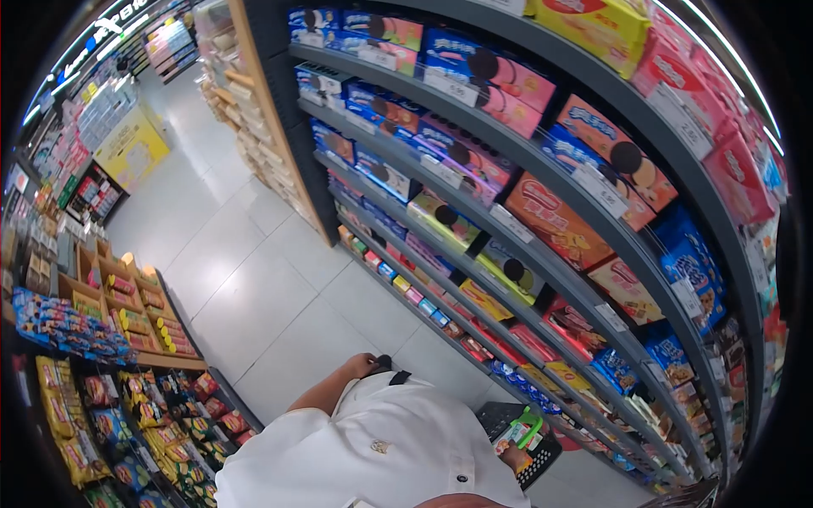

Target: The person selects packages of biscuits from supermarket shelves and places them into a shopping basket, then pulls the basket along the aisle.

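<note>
My left hand (pixel 363 365) hangs low in front of the white shirt (pixel 373 440), its fingers curled in beside a small black thing (pixel 384 362) at the shirt's hem. Whether the fingers hold that black thing, I cannot tell. On the other side, my right hand (pixel 513 458) is partly hidden at the near side of a black shopping basket (pixel 542 461), closed by its green handle (pixel 532 428). Some colourful packets lie inside the basket.
A tall grey shelf (pixel 508 144) of boxed biscuits and bagged snacks curves along the right. At the lower left stand bagged snacks (pixel 161 423) and a wooden rack (pixel 135 305). Pale floor tiles (pixel 246 288) run between them toward a yellow display (pixel 133 149).
</note>
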Tool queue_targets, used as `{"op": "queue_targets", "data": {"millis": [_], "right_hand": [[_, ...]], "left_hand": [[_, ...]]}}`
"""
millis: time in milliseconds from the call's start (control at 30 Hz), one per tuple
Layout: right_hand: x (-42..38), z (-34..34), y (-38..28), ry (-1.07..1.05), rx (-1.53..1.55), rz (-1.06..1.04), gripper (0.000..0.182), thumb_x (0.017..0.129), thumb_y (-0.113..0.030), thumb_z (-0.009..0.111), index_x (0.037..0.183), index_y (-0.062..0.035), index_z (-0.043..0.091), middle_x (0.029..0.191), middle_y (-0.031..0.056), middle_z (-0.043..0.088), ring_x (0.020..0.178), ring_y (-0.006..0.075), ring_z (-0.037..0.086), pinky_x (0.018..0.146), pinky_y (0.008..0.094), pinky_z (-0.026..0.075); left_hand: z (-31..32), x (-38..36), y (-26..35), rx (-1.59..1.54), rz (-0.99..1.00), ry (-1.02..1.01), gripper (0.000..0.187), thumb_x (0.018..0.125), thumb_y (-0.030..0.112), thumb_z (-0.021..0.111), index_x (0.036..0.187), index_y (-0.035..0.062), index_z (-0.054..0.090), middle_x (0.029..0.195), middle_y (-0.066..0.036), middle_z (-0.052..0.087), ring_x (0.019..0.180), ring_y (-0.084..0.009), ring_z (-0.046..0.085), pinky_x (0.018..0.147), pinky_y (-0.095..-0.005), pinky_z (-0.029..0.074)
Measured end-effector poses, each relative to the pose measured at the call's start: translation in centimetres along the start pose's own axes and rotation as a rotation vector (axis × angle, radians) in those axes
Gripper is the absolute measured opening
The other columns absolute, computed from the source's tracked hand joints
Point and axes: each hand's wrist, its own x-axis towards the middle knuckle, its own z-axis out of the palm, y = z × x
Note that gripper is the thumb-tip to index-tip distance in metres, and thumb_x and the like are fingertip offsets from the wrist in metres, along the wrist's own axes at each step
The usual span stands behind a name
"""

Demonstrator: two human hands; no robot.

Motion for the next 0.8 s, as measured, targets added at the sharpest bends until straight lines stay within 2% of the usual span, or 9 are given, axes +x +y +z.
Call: {"op": "queue_targets", "data": {"millis": [100,233,300,367,500,600,733,767,800], "right_hand": [[7.6,3.9,7.7,0.049,-0.044,-0.395,0.042,0.093,-0.023,0.084,0.127,-0.0007,0.072,0.103,0.0125,0.075,0.083,0.0254,0.072,0.064,0.0409,0.059],[5.9,6.4,6.4,0.003,0.224,-0.304,0.054,0.094,-0.026,0.084,0.136,0.0031,0.068,0.117,0.0152,0.076,0.097,0.0277,0.074,0.066,0.0427,0.062],[5.2,5.9,4.8,-0.103,-0.186,-0.443,0.055,0.096,-0.03,0.082,0.136,0.0042,0.068,0.106,0.0152,0.077,0.075,0.0263,0.074,0.056,0.0419,0.06],[-5.7,5.6,-5.7,0.013,0.184,-0.159,0.048,0.095,-0.028,0.082,0.126,0.0066,0.072,0.099,0.0168,0.076,0.059,0.0251,0.071,0.05,0.0422,0.055],[-4.3,9.6,-5.0,0.075,0.156,-0.177,0.05,0.097,-0.023,0.079,0.134,0.0095,0.067,0.123,0.0241,0.076,0.114,0.0375,0.072,0.099,0.0455,0.055],[-2.9,12.2,-5.0,0.007,0.027,0.05,0.05,0.097,-0.022,0.079,0.134,0.0089,0.067,0.125,0.0228,0.076,0.111,0.0368,0.073,0.096,0.045,0.055],[-3.5,15.2,-5.1,-0.112,0.217,-0.102,0.047,0.093,-0.013,0.078,0.131,0.0103,0.064,0.113,0.0166,0.073,0.093,0.0272,0.072,0.081,0.0431,0.059],[1.5,19.0,1.3,-0.096,0.487,-0.491,0.05,0.091,-0.007,0.077,0.133,0.0134,0.061,0.117,0.0165,0.073,0.094,0.0286,0.072,0.083,0.0421,0.059],[0.5,18.9,-0.8,-0.162,0.585,-0.131,0.056,0.088,-0.002,0.077,0.139,0.0127,0.057,0.122,0.0159,0.072,0.095,0.0295,0.072,0.084,0.0416,0.06]], "left_hand": [[-0.5,0.2,-0.8,0.001,0.01,0.02,0.042,0.096,0.038,0.075,0.124,0.0086,0.08,0.115,-0.022,0.081,0.107,-0.0378,0.078,0.097,-0.0455,0.06],[-0.7,1.7,-2.0,0.037,0.012,0.008,0.041,0.095,0.039,0.076,0.122,0.0083,0.08,0.113,-0.021,0.081,0.106,-0.0379,0.078,0.096,-0.0459,0.06],[-0.9,2.4,-2.5,0.015,0.022,0.001,0.041,0.095,0.038,0.076,0.122,0.0076,0.08,0.112,-0.021,0.081,0.104,-0.0378,0.078,0.095,-0.0459,0.061],[-1.1,3.5,-3.2,-0.003,0.02,-0.008,0.041,0.094,0.038,0.076,0.122,0.0074,0.08,0.112,-0.021,0.081,0.103,-0.0376,0.078,0.094,-0.0459,0.061],[-2.7,4.3,-3.0,-0.026,0.003,-0.043,0.044,0.094,0.037,0.075,0.126,0.0071,0.079,0.114,-0.022,0.081,0.106,-0.0371,0.078,0.095,-0.0456,0.061],[-3.8,4.8,-3.9,-0.019,-0.009,-0.046,0.049,0.094,0.038,0.075,0.13,0.0051,0.077,0.115,-0.023,0.081,0.108,-0.0384,0.078,0.096,-0.0458,0.061],[-5.9,6.3,-5.4,0.015,-0.04,-0.1,0.051,0.095,0.04,0.075,0.133,0.0045,0.076,0.121,-0.023,0.08,0.113,-0.0388,0.077,0.102,-0.0449,0.059],[-6.7,6.5,-5.2,0.016,-0.088,-0.126,0.052,0.095,0.04,0.075,0.134,0.0049,0.075,0.121,-0.023,0.08,0.114,-0.0384,0.077,0.102,-0.0444,0.059],[-7.7,6.4,-4.8,0.051,-0.08,-0.125,0.051,0.096,0.041,0.074,0.134,0.0062,0.076,0.121,-0.022,0.08,0.114,-0.0381,0.076,0.101,-0.0444,0.059]]}}
